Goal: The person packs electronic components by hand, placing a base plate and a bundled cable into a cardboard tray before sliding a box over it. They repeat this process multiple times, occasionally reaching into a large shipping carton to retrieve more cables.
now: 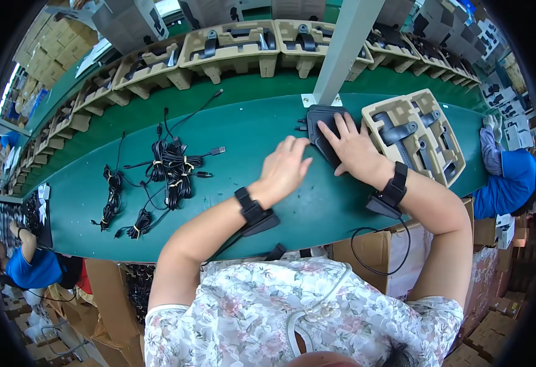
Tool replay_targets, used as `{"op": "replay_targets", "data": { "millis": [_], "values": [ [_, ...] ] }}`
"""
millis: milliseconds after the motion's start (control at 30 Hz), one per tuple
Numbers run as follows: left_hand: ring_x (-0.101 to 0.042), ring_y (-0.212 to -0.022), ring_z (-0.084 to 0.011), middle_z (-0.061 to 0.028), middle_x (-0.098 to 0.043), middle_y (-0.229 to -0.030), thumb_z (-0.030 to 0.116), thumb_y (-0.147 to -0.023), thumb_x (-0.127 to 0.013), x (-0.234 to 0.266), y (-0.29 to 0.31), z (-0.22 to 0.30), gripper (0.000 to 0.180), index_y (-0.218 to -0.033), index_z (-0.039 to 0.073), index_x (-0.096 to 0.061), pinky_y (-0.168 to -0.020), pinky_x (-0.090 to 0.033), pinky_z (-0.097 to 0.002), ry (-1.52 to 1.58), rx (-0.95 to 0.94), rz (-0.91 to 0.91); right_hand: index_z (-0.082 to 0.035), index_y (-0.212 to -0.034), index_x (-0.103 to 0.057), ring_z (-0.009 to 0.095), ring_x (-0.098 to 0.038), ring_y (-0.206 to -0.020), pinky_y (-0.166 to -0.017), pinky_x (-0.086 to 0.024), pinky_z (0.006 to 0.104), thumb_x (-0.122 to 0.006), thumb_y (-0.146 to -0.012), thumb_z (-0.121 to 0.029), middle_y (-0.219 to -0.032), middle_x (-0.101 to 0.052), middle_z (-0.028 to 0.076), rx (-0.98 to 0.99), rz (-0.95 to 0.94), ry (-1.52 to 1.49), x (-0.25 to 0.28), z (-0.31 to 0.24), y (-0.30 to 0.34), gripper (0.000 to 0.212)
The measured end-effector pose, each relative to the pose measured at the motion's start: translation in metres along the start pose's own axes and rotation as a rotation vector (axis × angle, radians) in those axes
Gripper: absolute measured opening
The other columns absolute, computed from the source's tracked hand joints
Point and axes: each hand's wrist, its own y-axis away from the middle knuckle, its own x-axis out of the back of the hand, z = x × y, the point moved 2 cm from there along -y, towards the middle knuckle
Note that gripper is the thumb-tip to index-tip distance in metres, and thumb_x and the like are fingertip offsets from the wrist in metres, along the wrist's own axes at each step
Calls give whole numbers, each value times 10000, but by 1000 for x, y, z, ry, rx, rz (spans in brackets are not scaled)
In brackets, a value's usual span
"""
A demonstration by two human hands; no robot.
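A flat black rectangular object (322, 115) lies on the green worktable, by the foot of a grey post; its exact kind is hard to tell. Small dark prongs stick out at its left edge. My right hand (357, 153) rests flat on it with the fingers spread, hiding its middle. Just left of its lower edge is my left hand (285, 168), fingers loosely bent and thumb apart, nothing visible in it. To the right of my right hand stands a beige moulded pulp tray (415, 131) holding black parts with curved straps.
Several bundled black cables (173, 168) lie on the left of the green table (237, 202). Behind it, a row of filled pulp trays (228, 52) runs along a raised shelf. A grey post (347, 49) rises ahead. Other people sit at the far left and right; cartons stand below.
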Motion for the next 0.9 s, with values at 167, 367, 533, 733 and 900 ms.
{"op": "replay_targets", "data": {
  "millis": [167, 367, 533, 733, 900],
  "values": [
    [-536, -954, -325, -148, -543, -1045, 126, -768, -648, 74, 33, -36, 334, -1070, 50, -527, -816, -458, -402, -232, -98, 180, -3, -1417, -222, 465, -339, -1268, -1012, -355, 471, -771, -624, -395, -1368, -330, 320, 18, -34, -14, -4, 4, -8, 1041],
    [-490, -1097, -347, -166, -525, -1172, 151, -760, -675, 146, 87, -98, 447, -1152, 21, -504, -920, -409, -422, -493, 67, 269, -38, -1352, -378, 440, -514, -1114, -920, -453, 386, -667, -770, -220, -1228, -507, 270, 174, 243, 186, -1, 5, 14, 675],
    [-452, -1163, -354, -162, -504, -1223, 142, -746, -694, 156, 128, -100, 488, -1175, 22, -495, -976, -366, -440, -558, 82, 215, -62, -1150, -555, 223, -645, -759, -607, -520, 351, -455, -885, -44, -929, -643, 127, 37, 742, -526, 56, 61, 21, 284],
    [-468, -1124, -349, -151, -517, -1172, 68, -725, -685, 157, 135, -92, 381, -1071, 19, -532, -952, -375, -436, -412, 125, 154, -103, -1210, -549, 42, -546, -748, -595, -453, 190, -487, -931, -116, -913, -616, -4, -429, 1006, -1042, 89, 180, 17, 285],
    [-505, -997, -326, -130, -545, -1050, 23, -706, -673, 162, 126, -77, 293, -967, 20, -540, -853, -414, -416, -427, 108, 97, -97, -1177, -574, 171, -590, -842, -731, -463, 267, -482, -929, -141, -967, -644, 93, -350, 1232, -851, 80, 246, -66, 268]
  ]
}}
